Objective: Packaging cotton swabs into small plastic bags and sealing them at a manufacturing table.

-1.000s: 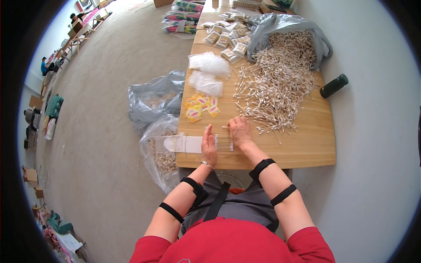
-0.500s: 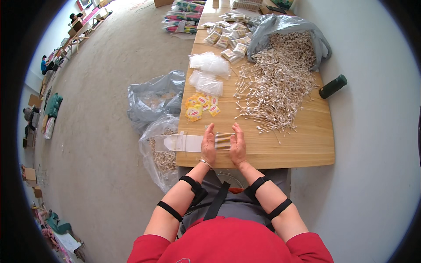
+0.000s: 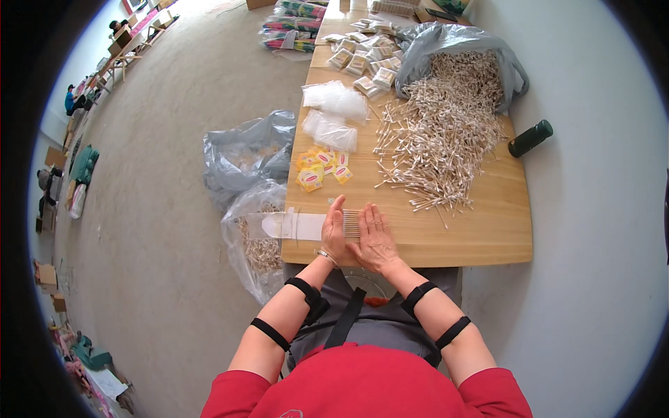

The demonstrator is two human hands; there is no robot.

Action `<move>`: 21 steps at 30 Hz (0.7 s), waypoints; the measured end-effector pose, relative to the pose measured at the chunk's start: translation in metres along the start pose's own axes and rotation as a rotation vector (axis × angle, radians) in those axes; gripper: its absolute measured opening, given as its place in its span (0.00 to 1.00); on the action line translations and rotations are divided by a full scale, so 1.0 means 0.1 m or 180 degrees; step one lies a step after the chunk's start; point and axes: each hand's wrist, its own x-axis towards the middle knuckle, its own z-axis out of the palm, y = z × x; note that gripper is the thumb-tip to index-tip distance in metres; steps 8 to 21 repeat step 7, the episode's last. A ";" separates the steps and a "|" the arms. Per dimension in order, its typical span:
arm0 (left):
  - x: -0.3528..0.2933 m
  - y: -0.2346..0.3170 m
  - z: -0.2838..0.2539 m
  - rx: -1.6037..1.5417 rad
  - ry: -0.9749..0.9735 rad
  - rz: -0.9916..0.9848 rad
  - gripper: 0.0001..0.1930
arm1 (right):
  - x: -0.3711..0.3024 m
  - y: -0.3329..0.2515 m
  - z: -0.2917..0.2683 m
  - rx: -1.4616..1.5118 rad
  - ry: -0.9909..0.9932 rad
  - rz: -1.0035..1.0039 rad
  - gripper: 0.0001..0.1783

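Note:
A row of cotton swabs [image 3: 351, 223] lies side by side near the table's front edge, between my two hands. My left hand [image 3: 334, 228] stands on its edge along the row's left side, fingers stretched out. Palm down, my right hand [image 3: 376, 240] lies flat over the right part of the row and hides it. Left of my left hand is a flat white strip [image 3: 306, 227] with a clear rounded end past the table edge. Farther back, a large heap of loose cotton swabs [image 3: 439, 139] spills from a grey plastic bag [image 3: 516, 73].
Yellow printed cards [image 3: 311, 178], clear plastic sachets [image 3: 334, 101] and filled small packets [image 3: 357, 64] lie along the table's left side. A dark green bottle [image 3: 530, 138] stands by the right wall. Open plastic bags [image 3: 244, 150] rest on the floor to the left.
My right hand has turned from standing on its edge to palm down and now covers part of the swab row. My left hand has barely moved.

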 end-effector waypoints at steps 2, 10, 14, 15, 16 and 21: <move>0.00 0.03 0.04 0.0013 -0.0002 -0.0006 0.28 | 0.00 -0.02 0.00 -0.0213 -0.0038 0.0023 0.51; 0.00 -0.01 0.03 -0.0430 0.0044 -0.0039 0.28 | 0.01 -0.07 0.00 -0.0382 -0.0158 0.0050 0.54; 0.00 -0.01 0.03 -0.0430 0.0044 -0.0039 0.28 | 0.01 -0.07 0.00 -0.0382 -0.0158 0.0050 0.54; 0.00 -0.01 0.03 -0.0430 0.0044 -0.0039 0.28 | 0.01 -0.07 0.00 -0.0382 -0.0158 0.0050 0.54; 0.00 -0.01 0.03 -0.0430 0.0044 -0.0039 0.28 | 0.01 -0.07 0.00 -0.0382 -0.0158 0.0050 0.54; 0.00 -0.01 0.03 -0.0430 0.0044 -0.0039 0.28 | 0.01 -0.07 0.00 -0.0382 -0.0158 0.0050 0.54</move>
